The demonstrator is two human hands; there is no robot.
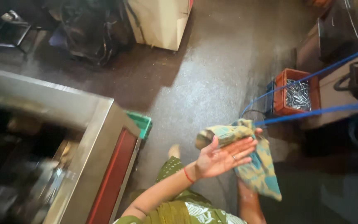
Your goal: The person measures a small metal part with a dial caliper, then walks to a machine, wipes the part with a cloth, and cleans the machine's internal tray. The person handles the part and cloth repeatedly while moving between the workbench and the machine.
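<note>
Hands [228,159] in patterned cloth [253,166]

Single head view, steeply downward, hands [228,155] close, floor [204,83] perhaps tilted.

I see open room over the bare grey floor [204,87] ahead of my hands, a wide lane running up toward the pale cabinet [162,20] at the far edge. To the left, the steel worktop [92,141] corner and a green crate [141,123] tucked against it block passage. To the right, an orange crate of metal parts [297,92] and two taut blue hoses [311,112] cross the way, close beside the cloth [257,170].
</note>
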